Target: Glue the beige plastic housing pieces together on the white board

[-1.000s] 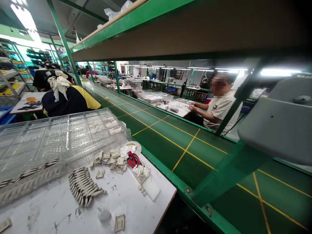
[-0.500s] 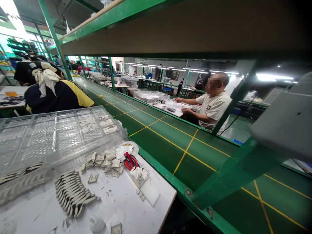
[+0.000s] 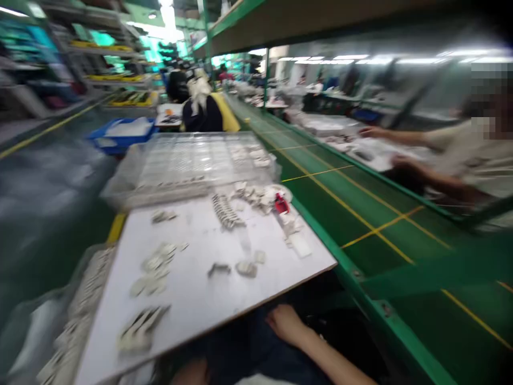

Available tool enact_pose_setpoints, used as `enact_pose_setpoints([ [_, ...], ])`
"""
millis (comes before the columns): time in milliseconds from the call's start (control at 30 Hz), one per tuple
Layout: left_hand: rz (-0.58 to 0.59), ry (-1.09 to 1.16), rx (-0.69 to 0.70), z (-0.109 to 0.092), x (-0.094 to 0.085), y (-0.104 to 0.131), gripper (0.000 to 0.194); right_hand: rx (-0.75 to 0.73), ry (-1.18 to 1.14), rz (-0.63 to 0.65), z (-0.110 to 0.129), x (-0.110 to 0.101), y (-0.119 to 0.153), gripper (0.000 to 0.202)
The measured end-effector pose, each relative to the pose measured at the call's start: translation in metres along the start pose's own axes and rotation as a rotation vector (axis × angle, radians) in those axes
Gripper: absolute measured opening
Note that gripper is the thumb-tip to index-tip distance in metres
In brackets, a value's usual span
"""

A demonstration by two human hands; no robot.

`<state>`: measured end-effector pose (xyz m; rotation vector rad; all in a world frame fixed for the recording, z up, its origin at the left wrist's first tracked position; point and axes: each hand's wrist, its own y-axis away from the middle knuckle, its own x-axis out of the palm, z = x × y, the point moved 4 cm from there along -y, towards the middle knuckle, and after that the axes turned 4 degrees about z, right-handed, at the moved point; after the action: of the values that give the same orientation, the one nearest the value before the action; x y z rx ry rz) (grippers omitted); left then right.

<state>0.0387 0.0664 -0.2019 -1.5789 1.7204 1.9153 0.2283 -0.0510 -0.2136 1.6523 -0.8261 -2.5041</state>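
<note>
My right hand point(image 3: 285, 323) rests low over my lap, just below the front edge of the white table point(image 3: 192, 267). Its fingers look curled in, and nothing shows in them. At the bottom edge of the view, my left hand point(image 3: 192, 372) is blurred and mostly cut off, so its fingers cannot be made out. On the tabletop lie a fanned row of grey pieces point(image 3: 226, 211), pale flat pieces point(image 3: 158, 262), a grey stack point(image 3: 140, 329), a small dark piece point(image 3: 219, 269) and red-handled pliers point(image 3: 281, 203).
Clear plastic trays point(image 3: 188, 158) stand at the table's back. A green conveyor point(image 3: 360, 198) with yellow lines runs along the right, beyond its green rail. Across it sits a person point(image 3: 476, 155). A blue bin point(image 3: 120, 133) is at the back left; bagged pieces point(image 3: 88, 294) line the left.
The view has swung left and down. The whole table and both my hands now show, and the trays, pliers and the person across the conveyor appear farther right.
</note>
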Motion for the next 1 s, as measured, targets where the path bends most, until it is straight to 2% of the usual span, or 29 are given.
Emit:
enact_pose_setpoints([
  [100,0.059,0.131,-0.199,0.021,0.041,0.036,0.030,-0.067,0.097,0.081,0.006,0.013,0.025,0.033],
  [167,0.051,0.191,-0.278,0.026,0.056,0.052,0.028,-0.128,0.148,0.088,0.008,0.012,0.040,0.040],
  [300,-0.024,0.264,-0.328,0.019,0.062,0.069,0.031,-0.190,0.197,0.040,0.015,0.009,0.054,0.040],
  [467,-0.137,0.357,-0.312,0.005,0.056,0.079,0.029,-0.183,0.149,-0.029,0.008,0.022,0.035,0.036],
  [567,-0.244,0.449,-0.283,0.001,0.040,0.098,0.032,-0.165,0.063,-0.063,-0.007,0.032,0.026,0.040],
  [633,-0.373,0.518,-0.277,0.004,0.019,0.118,0.033,-0.162,-0.006,-0.082,-0.018,0.037,0.028,0.040],
  [700,-0.580,0.563,-0.329,0.013,-0.010,0.139,0.033,-0.173,-0.084,-0.107,-0.025,0.040,0.033,0.041],
  [800,-0.929,0.562,-0.495,0.037,-0.050,0.159,0.039,-0.223,-0.193,-0.156,-0.023,0.041,0.044,0.045],
  [867,-1.065,0.549,-0.585,0.051,-0.066,0.155,0.051,-0.278,-0.274,-0.193,-0.011,0.036,0.051,0.048],
  [933,-1.115,0.542,-0.638,0.060,-0.072,0.139,0.069,-0.351,-0.410,-0.231,0.006,0.027,0.057,0.050],
  [1000,-1.127,0.534,-0.669,0.063,-0.071,0.121,0.072,-0.416,-0.565,-0.252,0.023,0.014,0.063,0.051],
])
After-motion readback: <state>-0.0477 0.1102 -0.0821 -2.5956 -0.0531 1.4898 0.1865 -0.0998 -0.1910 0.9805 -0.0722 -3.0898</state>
